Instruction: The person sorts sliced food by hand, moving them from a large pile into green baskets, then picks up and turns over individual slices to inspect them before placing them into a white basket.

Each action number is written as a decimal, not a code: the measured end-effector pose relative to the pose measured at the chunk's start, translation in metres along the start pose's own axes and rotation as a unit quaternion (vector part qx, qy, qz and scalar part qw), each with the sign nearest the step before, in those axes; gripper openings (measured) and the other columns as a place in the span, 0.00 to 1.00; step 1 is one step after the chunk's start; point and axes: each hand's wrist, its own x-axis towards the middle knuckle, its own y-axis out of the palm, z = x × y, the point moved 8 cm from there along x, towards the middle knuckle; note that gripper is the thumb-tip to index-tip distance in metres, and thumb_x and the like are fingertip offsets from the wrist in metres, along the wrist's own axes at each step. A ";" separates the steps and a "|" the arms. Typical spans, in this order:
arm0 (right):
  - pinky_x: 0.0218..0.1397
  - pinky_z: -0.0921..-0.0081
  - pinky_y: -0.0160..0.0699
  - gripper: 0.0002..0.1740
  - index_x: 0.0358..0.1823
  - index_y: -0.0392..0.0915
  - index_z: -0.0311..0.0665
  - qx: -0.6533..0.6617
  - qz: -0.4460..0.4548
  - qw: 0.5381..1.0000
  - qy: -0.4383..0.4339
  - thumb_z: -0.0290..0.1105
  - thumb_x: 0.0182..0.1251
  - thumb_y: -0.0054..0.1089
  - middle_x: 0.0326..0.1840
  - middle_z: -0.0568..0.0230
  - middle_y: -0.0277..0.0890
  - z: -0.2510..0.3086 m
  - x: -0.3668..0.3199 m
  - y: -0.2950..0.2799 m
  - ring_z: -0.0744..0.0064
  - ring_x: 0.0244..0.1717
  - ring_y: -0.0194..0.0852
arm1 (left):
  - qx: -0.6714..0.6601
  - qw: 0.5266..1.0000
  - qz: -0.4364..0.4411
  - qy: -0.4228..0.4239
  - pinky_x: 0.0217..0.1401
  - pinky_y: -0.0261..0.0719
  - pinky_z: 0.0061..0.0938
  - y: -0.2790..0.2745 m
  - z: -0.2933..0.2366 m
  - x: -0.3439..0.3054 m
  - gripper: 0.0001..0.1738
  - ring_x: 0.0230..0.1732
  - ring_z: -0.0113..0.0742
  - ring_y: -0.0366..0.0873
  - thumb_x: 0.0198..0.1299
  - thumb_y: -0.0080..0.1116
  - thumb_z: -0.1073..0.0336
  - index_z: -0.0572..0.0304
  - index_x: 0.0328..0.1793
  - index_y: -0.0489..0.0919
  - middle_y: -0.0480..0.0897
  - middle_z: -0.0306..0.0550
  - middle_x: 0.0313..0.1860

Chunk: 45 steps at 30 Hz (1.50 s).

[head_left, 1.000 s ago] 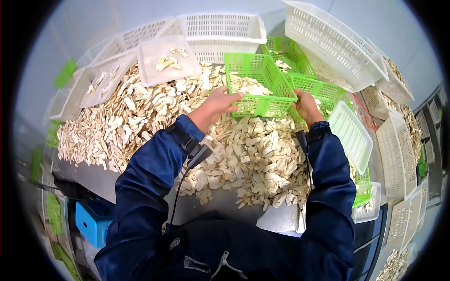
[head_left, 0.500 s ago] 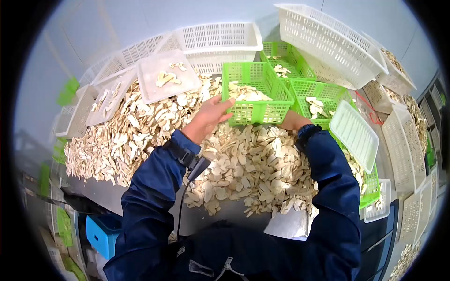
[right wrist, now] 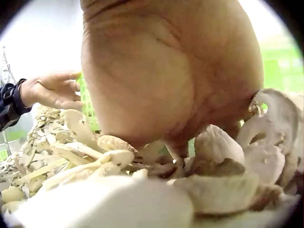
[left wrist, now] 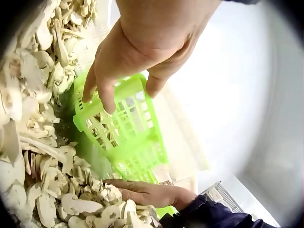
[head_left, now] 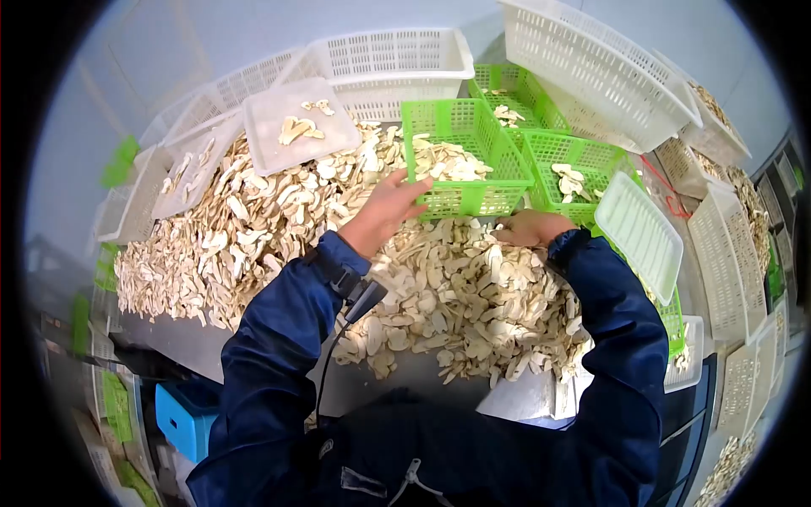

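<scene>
My left hand [head_left: 384,211] grips the near left corner of a green mesh basket [head_left: 473,196], fingers and thumb on either side of its rim. Pale mushroom slices [head_left: 452,160] lie inside that basket. In the left wrist view, the left hand [left wrist: 142,52] reaches down over the green basket [left wrist: 137,118]. Just right of the basket's near side, my right hand [head_left: 534,228] is down at the big pile of mushroom slices [head_left: 456,296]. In the right wrist view the right hand [right wrist: 166,76] points into the slices [right wrist: 213,192], its fingertips hidden among them.
More green baskets [head_left: 583,152] holding some slices stand at the right and back. A white tray [head_left: 300,152] with a few slices lies on the pile at left. White crates [head_left: 397,63] line the back. A white lid-like tray [head_left: 639,241] leans at right.
My right hand has let go of the basket's right side, dropped below it and drawn back onto the slices. The left hand keeps its grip on the near left corner.
</scene>
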 end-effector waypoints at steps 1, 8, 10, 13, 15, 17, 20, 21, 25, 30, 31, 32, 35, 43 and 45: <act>0.66 0.54 0.69 0.40 0.69 0.67 0.40 0.002 -0.001 1.000 -0.003 0.64 0.69 0.41 0.65 0.42 0.72 0.003 -0.003 0.000 0.41 0.63 0.71 | -0.006 1.000 0.001 0.001 0.66 0.74 0.36 0.002 0.005 0.002 0.26 0.61 0.34 0.74 0.67 0.60 0.63 0.59 0.69 0.67 0.76 0.43 0.60; 0.68 0.53 0.66 0.44 0.71 0.61 0.32 0.027 -0.043 0.999 -0.001 0.64 0.69 0.41 0.66 0.33 0.67 0.057 -0.021 -0.016 0.41 0.65 0.68 | 0.008 1.000 -0.019 -0.006 0.63 0.76 0.34 -0.001 -0.004 0.009 0.25 0.60 0.33 0.74 0.67 0.60 0.64 0.59 0.68 0.69 0.76 0.41 0.59; 0.68 0.54 0.66 0.42 0.71 0.62 0.33 0.056 -0.038 0.997 -0.029 0.62 0.69 0.44 0.68 0.32 0.65 0.078 -0.017 -0.019 0.41 0.65 0.68 | 0.017 1.000 -0.009 -0.003 0.63 0.77 0.33 -0.001 -0.011 0.008 0.25 0.60 0.34 0.74 0.68 0.59 0.63 0.60 0.68 0.69 0.76 0.42 0.60; 0.64 0.54 0.69 0.41 0.70 0.63 0.34 0.062 -0.094 0.988 -0.106 0.60 0.68 0.48 0.64 0.39 0.72 0.105 -0.003 -0.027 0.43 0.60 0.74 | 0.039 0.999 -0.015 0.003 0.61 0.80 0.31 -0.001 -0.018 0.009 0.25 0.61 0.35 0.74 0.69 0.57 0.60 0.61 0.68 0.68 0.75 0.43 0.62; 0.65 0.55 0.69 0.42 0.72 0.60 0.35 0.072 -0.024 0.994 -0.078 0.60 0.68 0.49 0.66 0.42 0.71 0.100 0.032 -0.007 0.45 0.61 0.73 | 0.043 0.999 -0.008 -0.001 0.61 0.80 0.31 0.001 -0.017 0.009 0.25 0.61 0.35 0.74 0.70 0.57 0.60 0.61 0.69 0.68 0.74 0.43 0.62; 0.66 0.57 0.68 0.42 0.72 0.60 0.35 0.065 -0.063 0.991 -0.096 0.59 0.68 0.52 0.67 0.43 0.70 0.105 0.041 -0.008 0.47 0.63 0.72 | 0.032 0.999 -0.005 -0.009 0.62 0.79 0.33 0.000 -0.013 0.009 0.25 0.62 0.37 0.73 0.70 0.56 0.62 0.61 0.70 0.67 0.73 0.45 0.63; 0.71 0.59 0.64 0.42 0.71 0.61 0.33 0.006 -0.179 0.970 -0.163 0.58 0.68 0.53 0.69 0.41 0.67 0.113 0.043 -0.013 0.46 0.68 0.67 | 0.024 1.000 -0.013 -0.003 0.63 0.79 0.34 0.002 -0.009 0.004 0.26 0.62 0.39 0.73 0.70 0.56 0.63 0.63 0.71 0.66 0.73 0.48 0.63; 0.71 0.59 0.63 0.44 0.73 0.58 0.34 0.001 -0.121 0.979 -0.167 0.61 0.68 0.50 0.70 0.40 0.65 0.118 0.047 -0.008 0.46 0.68 0.66 | 0.018 1.000 -0.009 0.003 0.65 0.78 0.35 0.008 -0.012 -0.001 0.28 0.62 0.39 0.73 0.70 0.56 0.64 0.65 0.71 0.64 0.72 0.49 0.63; 0.72 0.57 0.62 0.46 0.76 0.55 0.41 0.034 0.050 0.997 -0.052 0.67 0.68 0.42 0.74 0.44 0.60 0.113 0.007 0.003 0.49 0.72 0.62 | -0.002 1.000 0.004 -0.015 0.66 0.77 0.37 0.006 0.013 0.005 0.28 0.62 0.39 0.73 0.69 0.56 0.68 0.65 0.72 0.61 0.72 0.49 0.62; 0.76 0.57 0.55 0.48 0.80 0.45 0.45 0.045 0.032 0.997 -0.048 0.66 0.67 0.41 0.81 0.39 0.42 0.108 -0.016 0.016 0.42 0.75 0.55 | -0.004 0.999 -0.027 -0.022 0.66 0.78 0.39 0.010 0.035 0.012 0.29 0.59 0.40 0.73 0.67 0.56 0.74 0.65 0.72 0.59 0.70 0.50 0.55; 0.76 0.58 0.55 0.48 0.80 0.46 0.45 0.048 0.026 0.997 -0.051 0.66 0.68 0.41 0.81 0.38 0.42 0.108 -0.017 0.018 0.41 0.75 0.56 | -0.005 0.999 -0.028 -0.022 0.66 0.78 0.39 0.009 0.036 0.013 0.29 0.59 0.41 0.73 0.67 0.56 0.74 0.66 0.72 0.59 0.70 0.50 0.54; 0.77 0.58 0.55 0.47 0.80 0.47 0.44 0.051 0.019 0.997 -0.055 0.66 0.68 0.41 0.80 0.37 0.42 0.107 -0.016 0.020 0.40 0.74 0.56 | -0.006 0.999 -0.030 -0.021 0.66 0.78 0.40 0.009 0.037 0.014 0.30 0.59 0.41 0.73 0.66 0.56 0.75 0.66 0.72 0.59 0.70 0.50 0.54; 0.76 0.58 0.56 0.46 0.79 0.50 0.43 0.054 0.010 0.996 -0.064 0.65 0.68 0.41 0.79 0.35 0.43 0.105 -0.015 0.022 0.39 0.74 0.57 | 0.002 0.999 -0.040 -0.036 0.66 0.79 0.39 0.007 0.042 0.014 0.29 0.59 0.42 0.74 0.67 0.56 0.74 0.67 0.71 0.59 0.71 0.52 0.56; 0.75 0.49 0.54 0.46 0.74 0.57 0.33 0.011 0.002 0.999 -0.034 0.66 0.70 0.38 0.73 0.39 0.59 0.087 -0.008 0.007 0.41 0.73 0.57 | -0.015 1.000 0.001 -0.006 0.61 0.83 0.31 0.004 0.015 0.006 0.26 0.56 0.40 0.76 0.65 0.60 0.71 0.72 0.65 0.65 0.72 0.53 0.55; 0.73 0.47 0.56 0.46 0.73 0.59 0.33 -0.046 0.009 0.996 -0.072 0.66 0.70 0.37 0.71 0.41 0.63 0.076 -0.004 0.015 0.43 0.72 0.60 | -0.007 1.000 0.007 -0.001 0.60 0.83 0.31 0.006 0.013 0.006 0.26 0.56 0.40 0.76 0.65 0.60 0.71 0.73 0.65 0.65 0.71 0.54 0.55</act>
